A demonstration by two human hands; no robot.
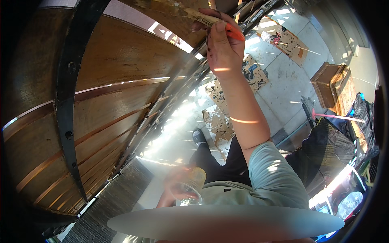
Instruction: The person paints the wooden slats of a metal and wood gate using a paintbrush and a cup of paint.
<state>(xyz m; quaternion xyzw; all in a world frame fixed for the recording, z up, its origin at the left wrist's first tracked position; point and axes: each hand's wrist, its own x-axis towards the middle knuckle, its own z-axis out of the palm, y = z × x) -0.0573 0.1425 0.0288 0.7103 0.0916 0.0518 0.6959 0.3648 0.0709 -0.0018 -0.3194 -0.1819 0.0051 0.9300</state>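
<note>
My right hand (225, 45) is raised at the top of the view, closed around a paintbrush (206, 18) with a pale wooden handle and an orange-red tip. The brush end lies against or close to the upper brown wooden slats (130, 51); contact cannot be made out. Lower down, near my body, my left hand (177, 179) holds a clear plastic cup (197, 179) with yellowish residue on its wall. Bright glare blurs this hand and part of the cup.
A dark metal upright (68, 91) crosses the slats on the left. Paint-spotted cardboard (218, 121) covers some floor tiles, with another piece (288, 42) farther off. At right are a wooden box (334, 88), a black plastic bag (366, 127) and a pink-handled tool (337, 116).
</note>
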